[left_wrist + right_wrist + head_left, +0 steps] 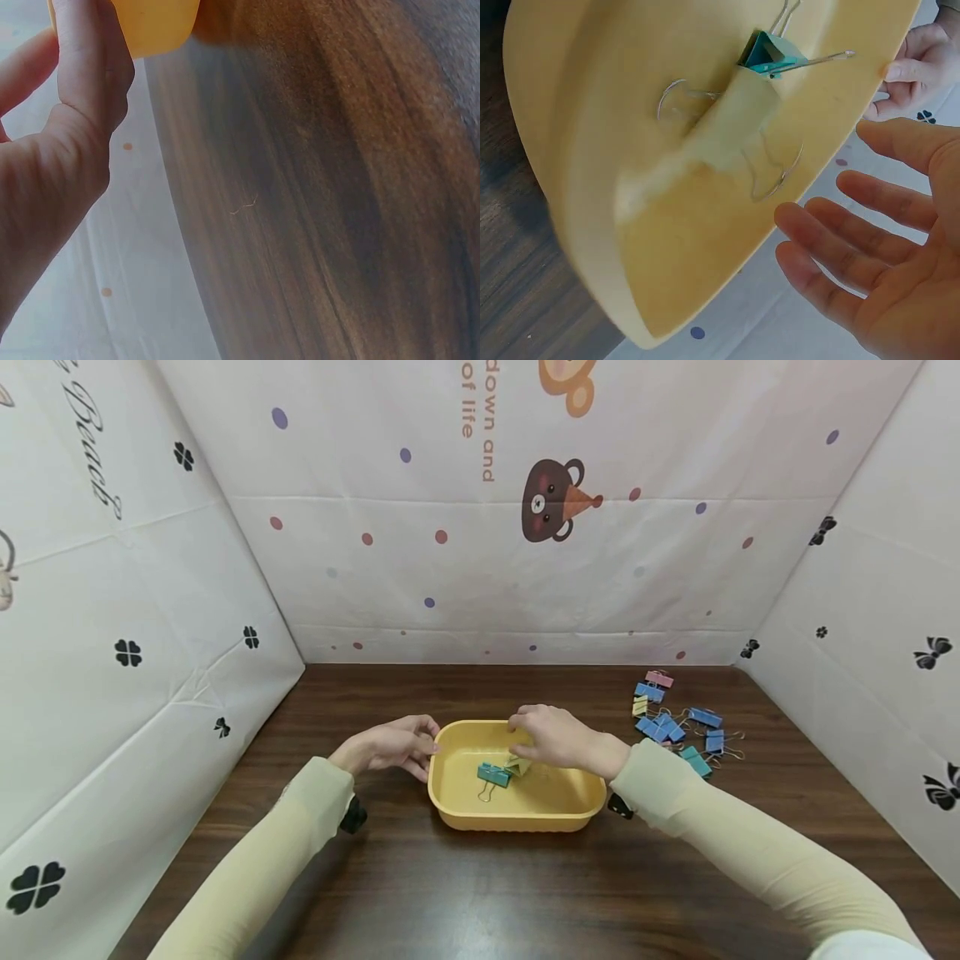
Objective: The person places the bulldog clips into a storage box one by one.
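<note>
Two binder clips, a teal clip [492, 773] and a yellow clip [517, 765], lie in the yellow tray [517, 814]. More clips [675, 727] wait on the surface [480, 893]. The right hand [551, 737] is released above the tray; the left hand [390, 747] touches its rim, fingers relaxed.

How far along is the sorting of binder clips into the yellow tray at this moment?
Done: a teal clip and a yellow clip lie in the yellow tray. In hand: the right hand hovers open over the tray, the yellow clip blurred below it in the right wrist view, while the left hand touches the tray's rim. Left: a pile of clips, mostly blue, on the table.
</note>
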`<state>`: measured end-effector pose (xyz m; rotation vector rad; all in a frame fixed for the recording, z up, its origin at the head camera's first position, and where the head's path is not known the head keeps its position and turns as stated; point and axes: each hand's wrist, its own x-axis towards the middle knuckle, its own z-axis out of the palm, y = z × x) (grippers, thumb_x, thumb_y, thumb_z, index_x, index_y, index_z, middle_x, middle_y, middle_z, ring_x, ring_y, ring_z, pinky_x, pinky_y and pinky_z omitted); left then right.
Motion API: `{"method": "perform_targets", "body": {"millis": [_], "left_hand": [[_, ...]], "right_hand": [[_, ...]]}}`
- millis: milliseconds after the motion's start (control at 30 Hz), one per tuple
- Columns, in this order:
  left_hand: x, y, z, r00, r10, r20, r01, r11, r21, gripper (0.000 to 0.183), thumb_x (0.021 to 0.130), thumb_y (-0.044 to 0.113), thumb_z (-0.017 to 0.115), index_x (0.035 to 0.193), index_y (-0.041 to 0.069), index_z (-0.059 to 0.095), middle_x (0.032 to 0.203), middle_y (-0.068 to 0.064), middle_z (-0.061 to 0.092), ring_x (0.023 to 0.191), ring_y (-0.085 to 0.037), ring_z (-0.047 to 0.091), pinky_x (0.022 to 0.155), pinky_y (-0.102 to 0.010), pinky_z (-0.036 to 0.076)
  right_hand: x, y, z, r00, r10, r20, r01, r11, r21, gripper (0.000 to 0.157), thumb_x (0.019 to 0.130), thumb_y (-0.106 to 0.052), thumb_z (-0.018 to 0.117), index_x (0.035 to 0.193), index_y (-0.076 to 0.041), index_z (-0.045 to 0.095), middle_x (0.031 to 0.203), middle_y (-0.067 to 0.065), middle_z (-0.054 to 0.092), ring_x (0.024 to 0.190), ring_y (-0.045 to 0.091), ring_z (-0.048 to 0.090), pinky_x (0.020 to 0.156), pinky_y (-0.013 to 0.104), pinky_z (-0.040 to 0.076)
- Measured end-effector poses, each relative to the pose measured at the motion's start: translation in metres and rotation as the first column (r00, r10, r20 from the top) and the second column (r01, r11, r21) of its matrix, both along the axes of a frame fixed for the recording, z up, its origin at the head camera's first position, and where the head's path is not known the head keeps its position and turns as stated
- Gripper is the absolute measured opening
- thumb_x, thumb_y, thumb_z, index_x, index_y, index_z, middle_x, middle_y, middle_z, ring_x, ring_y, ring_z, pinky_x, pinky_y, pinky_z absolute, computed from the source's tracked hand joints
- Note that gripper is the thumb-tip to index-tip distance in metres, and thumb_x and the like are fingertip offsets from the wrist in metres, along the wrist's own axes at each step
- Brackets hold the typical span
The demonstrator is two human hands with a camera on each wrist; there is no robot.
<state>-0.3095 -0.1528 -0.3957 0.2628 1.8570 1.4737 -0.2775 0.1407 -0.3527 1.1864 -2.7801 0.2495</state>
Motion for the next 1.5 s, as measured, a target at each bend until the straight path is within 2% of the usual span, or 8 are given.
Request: {"method": "perform_targets", "body": {"millis": [167,333,533,667,867,967,1233,1500], "left_hand": [[0.002,-0.001,0.001,1.0,0.003,-0.004,-0.003,1.0,0.005,0.033,0.099,0.007,0.05,0.126,0.0,0.033,0.096,-0.013,0.056,0.075,-0.02,0.062,0.07,-0.034,0.061],[0.003,-0.002,0.001,1.0,0.001,-0.004,-0.001,1.0,0.012,0.031,0.099,0.007,0.049,0.125,0.0,0.033,0.094,-0.013,0.057,0.074,-0.019,0.062,0.069,-0.033,0.061],[0.002,-0.001,0.0,1.0,-0.001,-0.001,0.001,1.0,0.02,0.031,0.099,0.007,0.05,0.125,0.001,0.033,0.093,-0.013,0.057,0.073,-0.019,0.062,0.07,-0.034,0.061],[0.003,-0.001,-0.001,1.0,0.004,-0.001,-0.004,1.0,0.011,0.033,0.099,0.008,0.049,0.127,0.0,0.032,0.096,-0.014,0.057,0.074,-0.019,0.062,0.07,-0.034,0.061],[0.003,-0.001,-0.002,1.0,-0.001,-0.001,0.001,1.0,0.014,0.037,0.1,0.008,0.048,0.13,-0.002,0.03,0.098,-0.015,0.057,0.074,-0.019,0.062,0.071,-0.035,0.061],[0.003,-0.001,-0.001,1.0,0.002,0.001,-0.002,1.0,0.018,0.038,0.1,0.007,0.048,0.131,-0.003,0.029,0.097,-0.015,0.057,0.074,-0.02,0.063,0.071,-0.035,0.061],[0.004,0.0,0.001,1.0,0.017,0.006,-0.017,1.0,0.016,0.036,0.099,0.007,0.049,0.13,-0.001,0.031,0.095,-0.015,0.057,0.074,-0.02,0.062,0.07,-0.036,0.061],[0.003,-0.001,0.001,1.0,0.003,0.0,-0.003,1.0,0.014,0.035,0.1,0.008,0.048,0.129,-0.001,0.03,0.093,-0.013,0.058,0.075,-0.02,0.062,0.071,-0.035,0.061]], "right_hand": [[-0.01,0.008,0.011,0.998,-0.055,0.006,0.055,0.998,-0.041,0.024,0.09,-0.024,0.067,0.107,-0.007,0.069,0.103,0.007,0.07,0.088,0.021,0.066,0.076,0.038,0.056],[-0.036,0.04,0.021,0.986,-0.166,0.029,0.169,0.975,-0.146,0.023,0.09,-0.022,0.066,0.103,-0.004,0.07,0.098,0.011,0.072,0.085,0.023,0.068,0.078,0.041,0.057],[-0.067,0.097,0.012,0.942,-0.321,0.1,0.332,0.936,-0.117,0.036,0.091,-0.021,0.065,0.118,0.003,0.063,0.119,0.024,0.064,0.109,0.039,0.061,0.092,0.054,0.051],[-0.08,0.131,0.0,0.895,-0.418,0.158,0.432,0.9,-0.066,0.044,0.091,-0.021,0.064,0.126,0.006,0.057,0.129,0.03,0.056,0.115,0.047,0.055,0.093,0.06,0.048],[-0.085,0.16,-0.014,0.828,-0.506,0.241,0.52,0.854,0.004,0.05,0.091,-0.018,0.063,0.131,0.01,0.05,0.13,0.034,0.052,0.11,0.049,0.055,0.088,0.059,0.049],[-0.087,0.167,-0.02,0.824,-0.517,0.232,0.521,0.852,0.048,0.048,0.091,-0.016,0.062,0.129,0.011,0.051,0.128,0.035,0.052,0.108,0.049,0.056,0.086,0.058,0.05],[-0.09,0.178,-0.032,0.802,-0.578,0.149,0.565,0.816,0.12,0.039,0.089,-0.014,0.06,0.122,0.006,0.059,0.125,0.031,0.052,0.11,0.049,0.052,0.085,0.067,0.044],[-0.092,0.183,-0.036,0.779,-0.596,0.197,0.59,0.802,0.094,0.035,0.089,-0.015,0.058,0.118,0.004,0.062,0.118,0.029,0.059,0.103,0.047,0.057,0.083,0.066,0.044]]}}
